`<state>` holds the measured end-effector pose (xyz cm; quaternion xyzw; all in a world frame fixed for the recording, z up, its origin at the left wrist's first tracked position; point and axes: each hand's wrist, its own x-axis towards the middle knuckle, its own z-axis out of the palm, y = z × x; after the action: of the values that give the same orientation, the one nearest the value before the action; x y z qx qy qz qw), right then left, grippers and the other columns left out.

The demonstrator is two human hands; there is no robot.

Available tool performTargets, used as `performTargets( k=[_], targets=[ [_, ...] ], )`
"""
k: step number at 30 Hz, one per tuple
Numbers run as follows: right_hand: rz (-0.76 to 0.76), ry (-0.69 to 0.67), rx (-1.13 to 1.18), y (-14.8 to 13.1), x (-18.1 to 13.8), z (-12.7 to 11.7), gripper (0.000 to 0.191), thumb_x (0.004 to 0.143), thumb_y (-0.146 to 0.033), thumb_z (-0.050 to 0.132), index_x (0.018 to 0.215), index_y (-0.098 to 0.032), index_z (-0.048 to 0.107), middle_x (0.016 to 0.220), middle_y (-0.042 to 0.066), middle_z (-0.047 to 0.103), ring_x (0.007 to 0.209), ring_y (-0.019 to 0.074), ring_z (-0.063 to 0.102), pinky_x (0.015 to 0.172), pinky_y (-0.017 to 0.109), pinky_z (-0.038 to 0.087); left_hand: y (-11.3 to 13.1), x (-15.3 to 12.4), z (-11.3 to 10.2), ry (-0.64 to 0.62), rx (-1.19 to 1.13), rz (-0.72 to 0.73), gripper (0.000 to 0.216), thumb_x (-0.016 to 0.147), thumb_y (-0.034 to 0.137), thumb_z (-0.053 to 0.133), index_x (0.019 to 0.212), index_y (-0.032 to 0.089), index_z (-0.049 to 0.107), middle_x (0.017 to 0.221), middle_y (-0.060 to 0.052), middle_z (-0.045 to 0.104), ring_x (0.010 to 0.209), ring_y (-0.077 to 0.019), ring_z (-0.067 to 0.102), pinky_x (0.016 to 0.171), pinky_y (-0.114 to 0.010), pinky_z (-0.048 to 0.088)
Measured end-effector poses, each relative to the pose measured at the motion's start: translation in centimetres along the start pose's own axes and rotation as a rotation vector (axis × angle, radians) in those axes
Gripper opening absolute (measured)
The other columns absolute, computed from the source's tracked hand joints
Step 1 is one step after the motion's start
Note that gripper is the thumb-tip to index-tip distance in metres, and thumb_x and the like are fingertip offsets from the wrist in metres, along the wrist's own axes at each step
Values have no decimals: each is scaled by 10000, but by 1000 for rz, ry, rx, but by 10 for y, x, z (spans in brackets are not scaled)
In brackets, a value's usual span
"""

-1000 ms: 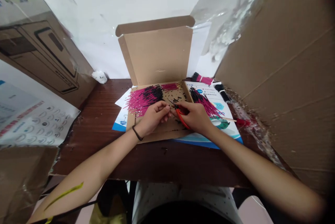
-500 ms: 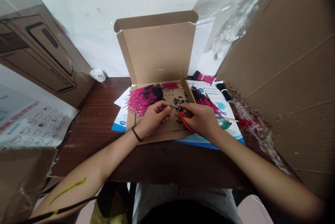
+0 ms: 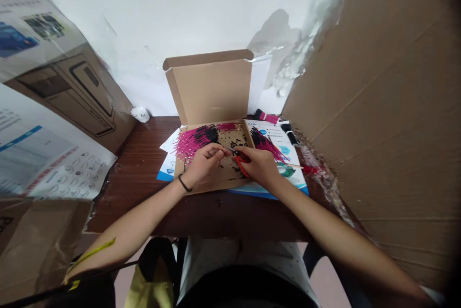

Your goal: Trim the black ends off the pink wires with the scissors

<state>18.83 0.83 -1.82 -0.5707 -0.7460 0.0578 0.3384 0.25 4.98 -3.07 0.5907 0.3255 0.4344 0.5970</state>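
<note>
My right hand is wrapped round red-handled scissors, their small blades pointing left toward my left fingertips. My left hand, a dark band on its wrist, is closed in a pinch near the blade tips; what it pinches is too small to make out. Both hands are over an open cardboard box. Left of them in the box lies a heap of thin pink strands with black ends. Short black bits are scattered on the box bottom. More pink and black strands lie right of the box divider.
Printed sheets lie under the box on the brown table. Tied pink and black bundles sit at the back right. Large cardboard stands on the right, and a printed carton on the left. The box lid stands up.
The head view has shifted, so the box and hands appear slightly smaller and further left. Both hands stay close together over the box, with the scissors still in my right hand.
</note>
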Motion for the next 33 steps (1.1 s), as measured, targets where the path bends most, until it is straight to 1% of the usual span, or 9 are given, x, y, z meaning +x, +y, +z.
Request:
performTargets(
  k=[3,8,12,14,15,18,21,25,33],
  targets=[
    [-45,-11,208,-11,-6,4,336,811,-299,594,1127,-216,677,799,30,726,654,129,628,605,210,415,-2,-1,0,21,41,147,184,739,353,719,798,181,689,1025,-68,649,895,-147,609,764,-276,491],
    [-20,53,411,-23,-11,11,313,804,-282,589,1077,-167,688,748,11,698,610,104,581,607,207,424,4,-5,5,1,167,234,151,760,335,691,739,187,715,888,-52,631,812,-138,594,742,-292,492],
    [-68,114,292,-16,-2,-4,301,795,-216,559,1067,-187,683,834,21,714,704,122,614,675,229,439,25,1,-10,86,514,339,153,784,323,656,826,197,732,909,-66,679,838,-161,606,741,-316,492],
    [-35,123,102,-8,4,-20,337,798,-187,528,1105,-207,665,908,39,717,780,151,627,708,257,436,33,7,-26,177,702,364,189,825,328,601,868,198,731,824,-53,689,746,-147,592,708,-317,483],
    [-5,106,-12,-3,7,-27,338,805,-193,518,1111,-212,659,922,50,716,797,168,628,700,269,430,35,10,-34,173,796,382,192,828,328,593,842,194,729,785,-48,686,713,-143,580,702,-318,478],
    [141,-26,-346,9,13,-44,285,857,-248,474,1064,-202,665,934,104,707,805,225,628,634,297,397,37,16,-54,-69,1032,444,178,826,302,580,794,198,721,756,-32,688,723,-143,589,744,-321,477],
    [229,-174,-507,15,14,-46,269,883,-282,446,1018,-190,660,895,130,699,778,254,631,593,301,366,36,16,-61,-316,1151,426,191,827,240,534,779,194,712,809,-34,694,767,-143,610,762,-307,480],
    [265,-237,-553,13,13,-42,279,904,-316,427,1038,-192,638,927,138,688,802,252,631,604,301,358,35,14,-59,-401,1294,423,183,796,206,525,777,192,707,832,-38,680,790,-156,594,778,-309,472],
    [174,-122,-463,5,7,-32,310,891,-295,426,1124,-236,622,963,79,691,837,219,612,574,288,316,31,14,-52,-493,1406,418,201,794,144,471,727,179,658,766,-42,639,750,-164,559,725,-303,453]
  ],
)
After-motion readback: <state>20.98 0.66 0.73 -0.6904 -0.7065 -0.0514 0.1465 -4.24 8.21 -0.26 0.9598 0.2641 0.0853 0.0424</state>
